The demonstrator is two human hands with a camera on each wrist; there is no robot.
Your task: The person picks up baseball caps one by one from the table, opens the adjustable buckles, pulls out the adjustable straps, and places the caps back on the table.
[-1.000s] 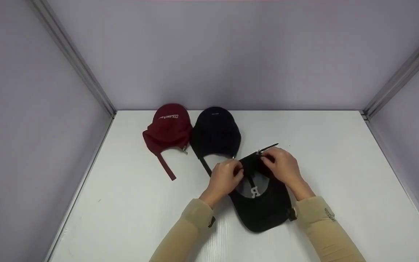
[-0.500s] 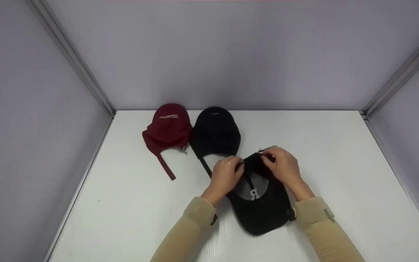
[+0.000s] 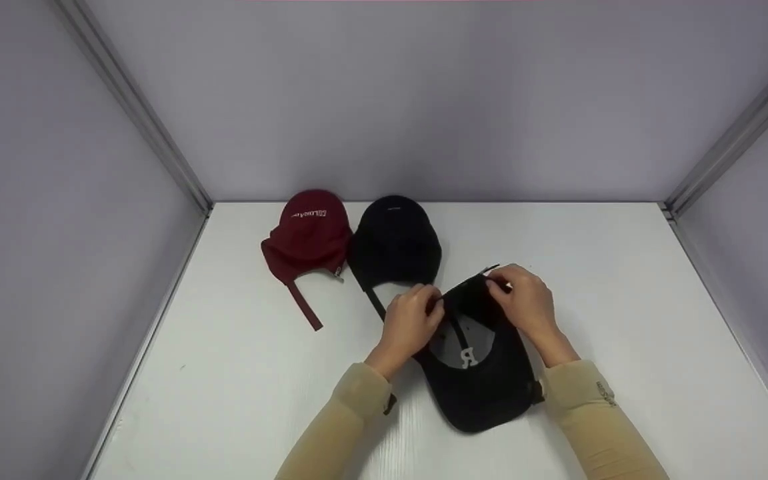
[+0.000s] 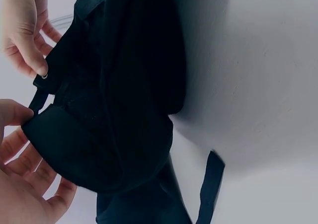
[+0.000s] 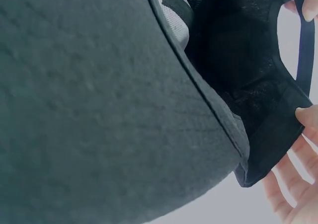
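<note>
A black baseball cap (image 3: 484, 397) lies with its brim toward me and its inside facing up; a white letter R (image 3: 469, 358) shows within the opening. My left hand (image 3: 411, 323) pinches the left side of its back edge between thumb and fingers. On the other side of the back opening, my right hand (image 3: 524, 300) pinches the edge close to the strap's end. The cap's narrow back strap (image 4: 39, 102) spans the gap between both hands in the left wrist view. In the right wrist view, the right thumb (image 5: 305, 115) presses on the cap's rear corner.
A dark cap (image 3: 394, 243) lies behind the left hand, its loose strap (image 3: 376, 303) reaching toward that hand. Touching it on the left is a red cap (image 3: 314, 233) with white lettering and a hanging strap (image 3: 305, 307). Grey walls (image 3: 384, 100) enclose the white table (image 3: 237, 400).
My right hand has shifted slightly right and my left hand slightly up, so they stand a little farther apart. Less of the strap's end sticks out beyond the right hand. The other caps stay put.
</note>
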